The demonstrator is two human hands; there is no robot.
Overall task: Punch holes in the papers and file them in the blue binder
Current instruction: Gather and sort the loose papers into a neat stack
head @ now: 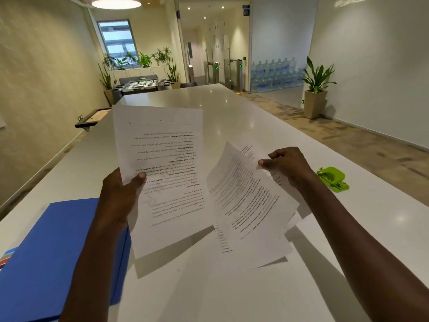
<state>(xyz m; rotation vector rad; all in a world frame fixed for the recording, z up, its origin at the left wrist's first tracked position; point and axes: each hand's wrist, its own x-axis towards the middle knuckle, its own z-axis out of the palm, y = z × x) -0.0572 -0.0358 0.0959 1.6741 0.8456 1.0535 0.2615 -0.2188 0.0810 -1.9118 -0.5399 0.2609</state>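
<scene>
I grip one printed white paper sheet (pixel 160 173) in my left hand (pixel 120 196) and a fanned set of printed sheets (pixel 246 201) in my right hand (pixel 287 166), above the white bench (pixel 232 293). Step in hand, as I judge it: collating. The closed blue card binder (pixel 58 247) lies at the near left edge; the green hole punch (pixel 333 178) sits near the right edge. Next: square the sheets, then carry them to the punch.

Both bare arms were reaching forward from the bottom of the view, elbows bent a bit. Left hand (pixel 120 194) was up with its back to the camera, thumb pointing right and pressed down in a pinch. Right hand (pixel 286 165) sat further out and to the right, fingers curled in, thumb and forefinger pinched tight, wrist angled inward.
</scene>
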